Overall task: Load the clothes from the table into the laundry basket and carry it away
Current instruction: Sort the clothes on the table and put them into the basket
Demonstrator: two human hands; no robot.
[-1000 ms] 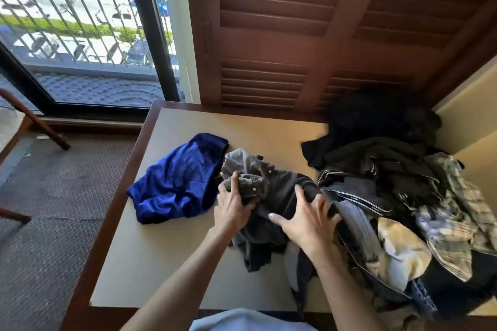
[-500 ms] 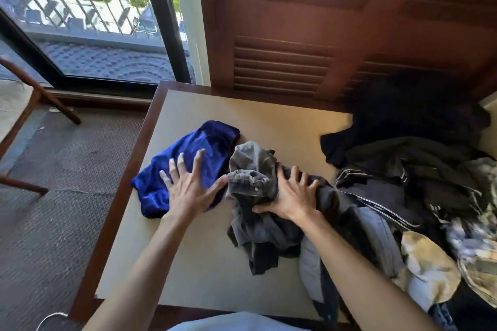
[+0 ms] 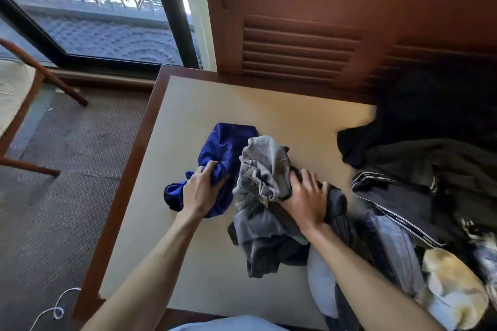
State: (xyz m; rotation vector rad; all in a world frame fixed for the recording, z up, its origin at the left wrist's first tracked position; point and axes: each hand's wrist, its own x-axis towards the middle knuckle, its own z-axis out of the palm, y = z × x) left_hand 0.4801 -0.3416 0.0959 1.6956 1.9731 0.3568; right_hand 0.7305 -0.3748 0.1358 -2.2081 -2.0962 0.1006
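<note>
The blue garment (image 3: 223, 153) lies crumpled towards the left edge of the table (image 3: 188, 99), about midway along it. The left hand (image 3: 200, 191) grasps its near end, fingers curled into a bunch of the fabric. Judgement: the bunched grip gathers loose cloth so that it can be lifted in one piece.

Just beside it, touching on its right, sits the grey jeans (image 3: 265, 169), heaped with the waistband uppermost. The right hand (image 3: 305, 199) grips the dark folds at the right of that heap, fingers closed into the cloth. Judgement: both hands are set to take one load each, or to draw the two items together.

From there a mixed pile (image 3: 419, 212) covers the right side of the table through to the far right corner: dark garments, a striped waistband, pale denim and a cream item near the front edge. The jeans overlap this pile, so a trailing leg may drag other pieces on lifting.

No laundry basket is in view; its position cannot be told.

Beyond the far edge stand brown louvred shutters (image 3: 301, 48) and a window (image 3: 88, 8). A chair (image 3: 29, 83) stands on the carpet well clear of the left edge. A white cord (image 3: 57, 309) lies on the floor near the front left corner, a possible trip hazard when carrying.
</note>
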